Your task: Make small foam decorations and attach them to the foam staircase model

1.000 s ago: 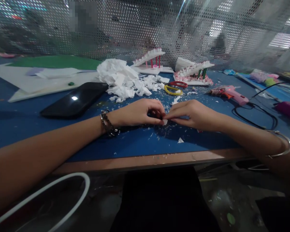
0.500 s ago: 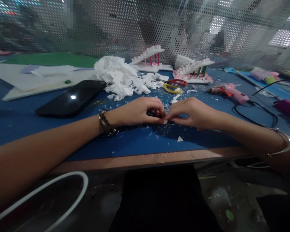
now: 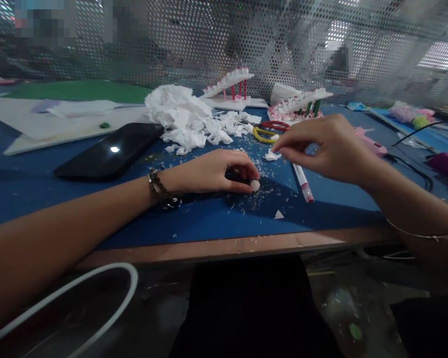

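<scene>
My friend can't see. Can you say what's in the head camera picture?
The left hand pinches a small white piece over a blue table, while the right hand is beside a white scrap, near a marker. White paper is heaped farther back.

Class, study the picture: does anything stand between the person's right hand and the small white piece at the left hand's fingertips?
Partly: the index finger of the left hand curls at the far side of the small white piece. Otherwise, only loose shavings on the blue table show between; nothing upright visibly blocks the right hand.
</scene>
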The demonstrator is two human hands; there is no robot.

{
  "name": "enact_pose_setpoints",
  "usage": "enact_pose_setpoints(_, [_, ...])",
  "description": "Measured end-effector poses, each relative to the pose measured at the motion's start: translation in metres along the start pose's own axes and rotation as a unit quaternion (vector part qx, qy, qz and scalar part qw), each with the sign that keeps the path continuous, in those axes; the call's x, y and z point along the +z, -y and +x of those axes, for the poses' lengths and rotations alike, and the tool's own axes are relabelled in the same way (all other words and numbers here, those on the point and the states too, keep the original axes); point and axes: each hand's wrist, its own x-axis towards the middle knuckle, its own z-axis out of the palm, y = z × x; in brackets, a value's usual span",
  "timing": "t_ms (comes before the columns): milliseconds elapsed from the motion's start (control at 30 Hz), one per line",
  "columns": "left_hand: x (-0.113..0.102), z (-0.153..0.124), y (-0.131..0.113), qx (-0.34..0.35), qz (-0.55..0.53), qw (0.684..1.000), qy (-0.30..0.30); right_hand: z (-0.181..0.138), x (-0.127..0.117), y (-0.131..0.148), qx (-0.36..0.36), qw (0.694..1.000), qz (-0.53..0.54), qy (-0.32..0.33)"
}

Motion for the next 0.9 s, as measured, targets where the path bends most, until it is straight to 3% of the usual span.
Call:
enact_pose_setpoints(133, [-0.007, -0.002, 0.002, -0.017, -0.072, 0.997, -0.011, -0.01, -0.01, -0.019, 0.009, 0.983, -0.116, 0.143])
enact_pose_setpoints(267, [-0.017, -0.003, 0.009, -0.01, -0.074, 0.99, -0.122, -0.022, 0.005, -0.033, 0.003, 0.966, -0.149, 0.211])
enact_pose_setpoints(367, [-0.019, -0.004, 0.015, -0.018, -0.096, 0.982, -0.159, -0.024, 0.016, -0.031, -0.023, 0.961, -0.176, 0.214])
enact_pose_setpoints(467, [-0.014, -0.004, 0.016, -0.022, -0.104, 0.986, -0.126, -0.021, 0.019, -0.023, -0.046, 0.95, -0.231, 0.206])
enact_pose_setpoints(567, [-0.008, -0.002, 0.011, -0.025, -0.019, 0.994, -0.108, -0.017, 0.016, -0.015, -0.057, 0.936, -0.277, 0.208])
enact_pose_setpoints(700, [0.0, 0.001, 0.006, 0.004, 0.119, 0.983, -0.137, -0.012, 0.007, -0.003, -0.031, 0.931, -0.301, 0.204])
enact_pose_setpoints(900, [0.004, 0.003, 0.008, 0.065, 0.093, 0.992, -0.051, -0.007, -0.005, 0.011, 0.013, 0.943, -0.283, 0.173])
